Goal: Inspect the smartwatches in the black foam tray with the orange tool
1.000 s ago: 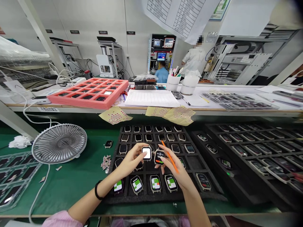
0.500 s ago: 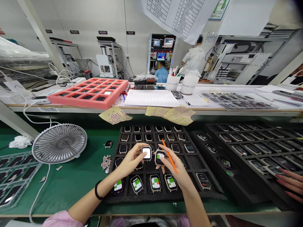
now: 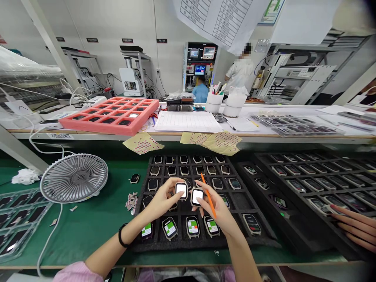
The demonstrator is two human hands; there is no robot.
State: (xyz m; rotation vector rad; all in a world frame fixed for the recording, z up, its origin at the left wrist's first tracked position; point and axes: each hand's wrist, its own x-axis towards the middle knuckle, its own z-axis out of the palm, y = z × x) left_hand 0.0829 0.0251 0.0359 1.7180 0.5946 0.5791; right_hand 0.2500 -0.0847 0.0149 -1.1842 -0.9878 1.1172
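Note:
My left hand (image 3: 160,201) is closed on a smartwatch body (image 3: 181,190) with a lit white screen, held over a black foam tray (image 3: 142,241). My right hand (image 3: 219,213) grips a second smartwatch body (image 3: 197,196), its screen also white, and pinches an orange pen (image 3: 208,195) between its fingers. The two watches sit side by side, nearly touching. The tray's front row holds several watches with green and red screens (image 3: 193,226); its back rows hold dark watches (image 3: 184,170).
A white fan (image 3: 74,178) lies on the green mat at left, with a loose watch (image 3: 134,178) and small scraps (image 3: 131,203) nearby. More black trays of watches (image 3: 311,176) stretch right, where another person's fingers (image 3: 357,227) rest. A pink tray (image 3: 113,115) and papers (image 3: 188,121) sit on the shelf.
The screen of the watch in my right hand turned from a dark, coloured display to plain white. The other person's fingers came further in at the right edge.

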